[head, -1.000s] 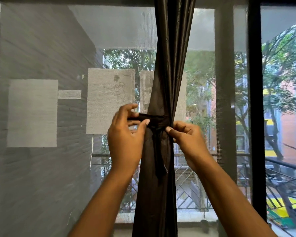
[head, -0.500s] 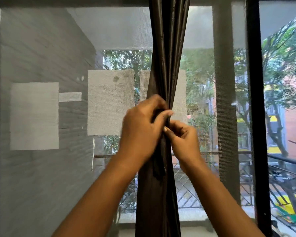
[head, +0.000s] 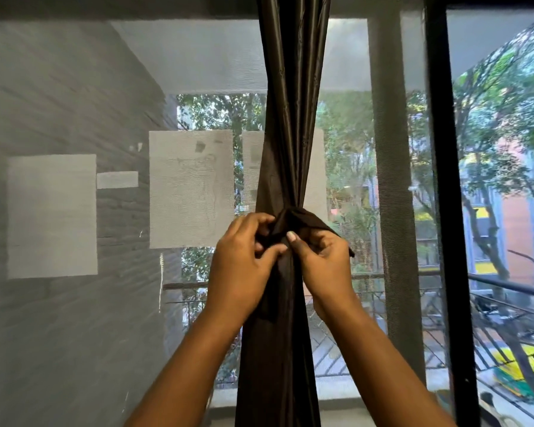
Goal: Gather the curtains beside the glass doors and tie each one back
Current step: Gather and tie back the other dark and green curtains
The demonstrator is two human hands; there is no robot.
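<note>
Head view: dark brown curtain (head: 290,134) hung straight down the middle of frame, 12 to 6 o'clock, gathered into one narrow bunch & pinched in at its waist just above centre. A tie strip (head: 305,218) of the same dark fabric was wrapped round that waist; one loose end stuck out toward 3 o'clock, past the right knuckles.

Left hand (head: 244,266) sat at approx 9 o'clock of the waist, fingers curled, thumb & forefinger pinching the tie fabric where it crosses the bunch. Right hand (head: 324,260) sat at approx 3 o'clock, touching the left at the fingertips, thumb pressed up on the fabric, fingers curled over the strip. Both hands clamped on the tie, w/ the curtain between them. Can't tell whether a knot was formed; the fingers hid it.

Behind the curtain: mesh screen (head: 198,57) w/ pale rectangular patches (head: 52,215) at 9 o'clock. Black door frame (head: 444,211) ran vertically at 3 o'clock. Beyond it, a balcony railing (head: 506,288), trees & a yellow vehicle (head: 518,365) at approx 4 o'clock.
</note>
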